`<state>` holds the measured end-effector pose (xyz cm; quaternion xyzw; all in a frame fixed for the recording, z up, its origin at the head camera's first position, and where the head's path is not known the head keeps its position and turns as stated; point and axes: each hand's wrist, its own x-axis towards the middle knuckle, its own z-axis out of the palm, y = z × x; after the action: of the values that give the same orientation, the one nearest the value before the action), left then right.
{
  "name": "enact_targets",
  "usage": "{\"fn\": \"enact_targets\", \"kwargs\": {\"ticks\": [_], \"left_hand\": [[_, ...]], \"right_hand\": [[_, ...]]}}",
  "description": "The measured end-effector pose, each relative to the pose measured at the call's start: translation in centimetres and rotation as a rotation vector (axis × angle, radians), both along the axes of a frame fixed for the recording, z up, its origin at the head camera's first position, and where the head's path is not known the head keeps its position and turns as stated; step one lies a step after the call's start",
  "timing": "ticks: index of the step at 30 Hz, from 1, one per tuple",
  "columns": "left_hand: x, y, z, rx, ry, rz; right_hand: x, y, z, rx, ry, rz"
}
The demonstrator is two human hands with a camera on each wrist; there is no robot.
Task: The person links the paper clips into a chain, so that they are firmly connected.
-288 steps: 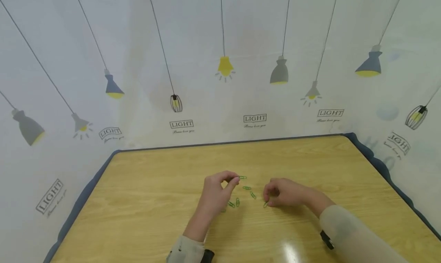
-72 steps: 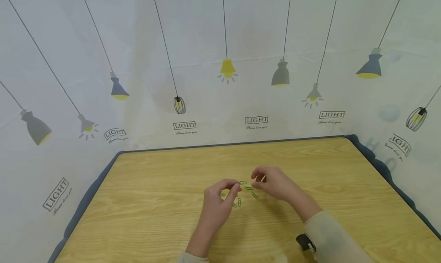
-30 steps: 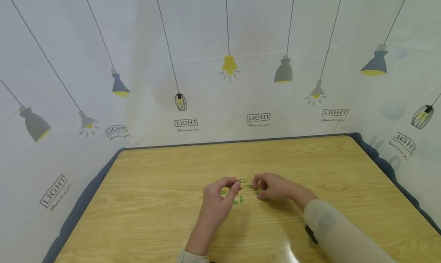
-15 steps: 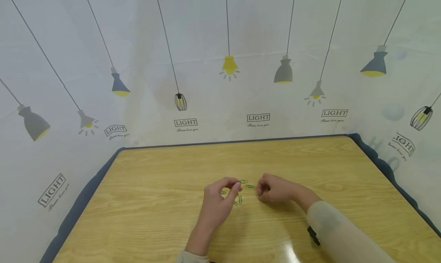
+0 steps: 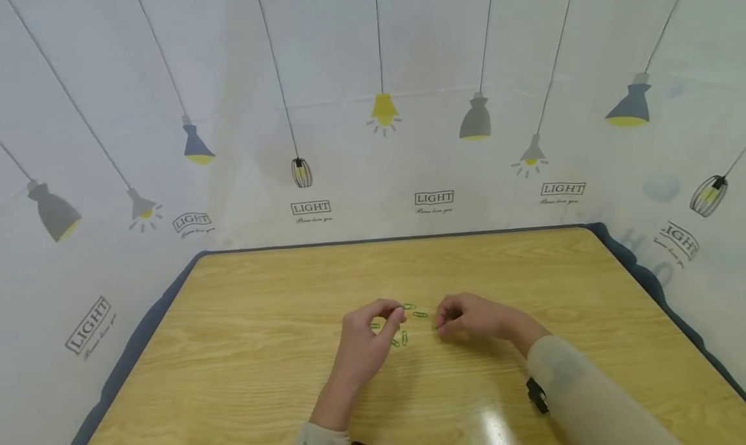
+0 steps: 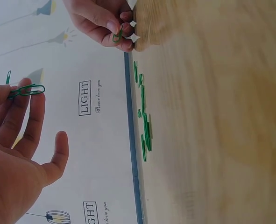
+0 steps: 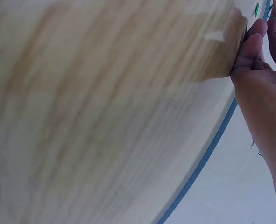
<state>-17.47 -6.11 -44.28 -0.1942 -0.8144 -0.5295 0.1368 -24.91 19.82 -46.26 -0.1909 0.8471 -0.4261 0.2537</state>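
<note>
Thumb and fingertips of my left hand pinch green paper clips, which overlap and look linked, held above the table. To the right, my right hand is low at the tabletop. It pinches one green paper clip between thumb and finger, a small loop showing. Between and below the hands lie several loose green paper clips, among them one near the middle and one nearer the front. In the right wrist view the right hand shows at the upper right, its fingertips partly cut off.
A wood-grain table with a blue edge fills the lower view. Behind it hangs a pale wall covering printed with lamps and the word LIGHT. Black wrist straps, such as the right one, sit at the sleeves.
The right hand was raised near the left hand earlier, then came down to the table and took the rightmost paper clip. The left hand has kept its pinch almost in place.
</note>
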Motion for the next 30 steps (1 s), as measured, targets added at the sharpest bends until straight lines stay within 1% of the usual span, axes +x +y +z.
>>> {"fn": "enact_targets", "kwargs": {"ticks": [4, 8, 11, 13, 17, 22, 25, 30], "left_hand": [[-0.2, 0.0, 0.0, -0.016, 0.002, -0.014], [-0.6, 0.0, 0.2, -0.055, 0.047, -0.038], [-0.9, 0.0, 0.4, -0.086, 0.082, -0.044], [-0.9, 0.0, 0.5, -0.100, 0.089, -0.049], [-1.0, 0.1, 0.5, -0.112, 0.082, -0.064], [-1.0, 0.2, 0.6, -0.127, 0.081, -0.068], [-0.9, 0.3, 0.6, -0.133, 0.095, -0.059], [-0.9, 0.3, 0.8, -0.125, 0.114, -0.037]], "right_hand": [[-0.1, 0.1, 0.1, -0.012, -0.010, -0.001], [-0.1, 0.4, 0.4, -0.052, -0.006, -0.026], [-0.2, 0.7, 0.8, -0.088, 0.032, -0.041], [-0.2, 0.7, 1.2, -0.113, 0.061, -0.046], [0.0, 0.5, 2.3, -0.166, 0.100, -0.058], [0.7, -0.3, 4.2, -0.236, 0.141, -0.096], [1.2, -0.8, 5.4, -0.291, 0.149, -0.140], [2.2, -1.6, 6.9, -0.362, 0.161, -0.246]]}}
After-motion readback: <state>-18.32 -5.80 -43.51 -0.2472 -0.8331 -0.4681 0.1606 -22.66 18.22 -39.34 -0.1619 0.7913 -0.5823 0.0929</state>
